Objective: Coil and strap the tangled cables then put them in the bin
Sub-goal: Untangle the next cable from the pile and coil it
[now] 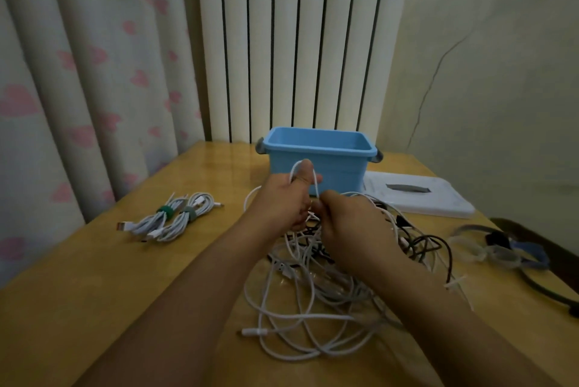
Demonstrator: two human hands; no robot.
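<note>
head view, left to right: near the surface's (78,277) left edge lie two coiled white bundles, one cinched with a green strap (165,210) and the other with a grey strap (189,213), touching each other. they look set aside there as finished work, well apart from the mess, not yet in the bin.

the left hand (283,198) is raised above the pile, fingers curled, with a loop of white cable (316,181) passing over its thumb; it seems to serve as the form the coil is wound on. just beside it, the right hand (351,223) pinches the same cable lower down, fingers closed on it, probably feeding slack up out of the tangle.

under both hands, in the middle of the surface, sprawls the tangled pile (313,302) of white and black cables, still loose. the blue bin (316,151) stands toward the far edge behind the hands, and nothing shows inside it from here. a white board (438,195) lies at the far right corner, and spare straps (498,249) wait along the right edge, within reach for the next cinch.
</note>
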